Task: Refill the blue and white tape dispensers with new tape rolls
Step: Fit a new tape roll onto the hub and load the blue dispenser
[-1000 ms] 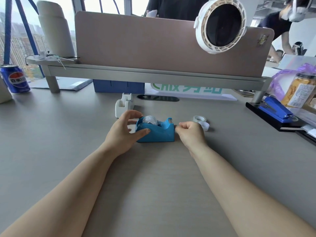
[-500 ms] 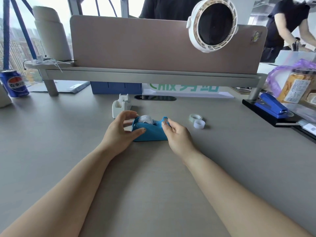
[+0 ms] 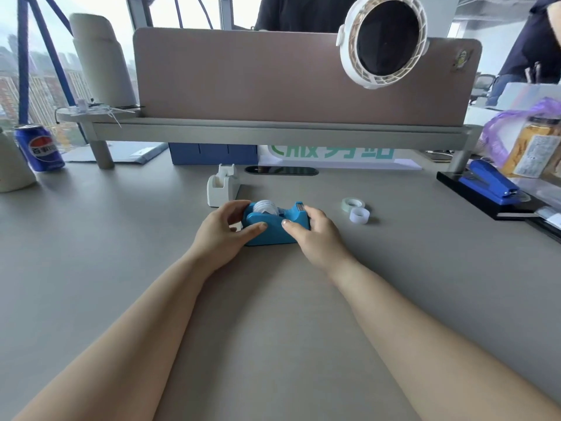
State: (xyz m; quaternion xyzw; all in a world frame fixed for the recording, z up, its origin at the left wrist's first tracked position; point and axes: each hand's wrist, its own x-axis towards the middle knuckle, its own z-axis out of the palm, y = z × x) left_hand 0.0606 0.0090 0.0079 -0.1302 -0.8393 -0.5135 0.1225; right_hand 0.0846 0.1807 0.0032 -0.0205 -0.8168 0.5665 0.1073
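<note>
Pepsi can [image 3: 41,148] — hands grip unlabelled blue dispenser [image 3: 274,227]

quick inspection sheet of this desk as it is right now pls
surface: grey desk, mostly bare in front
job's things: blue dispenser with a roll seated in it; white dispenser behind it, its cradle looks empty; two loose tape rolls to the right
clutter: cola can, blue stapler, jar in a purple bag
grippers: left hand and right hand each grip an end of the blue dispenser
cables: nothing seen
surroundings: partition with a clip-on fan; people behind it
</note>
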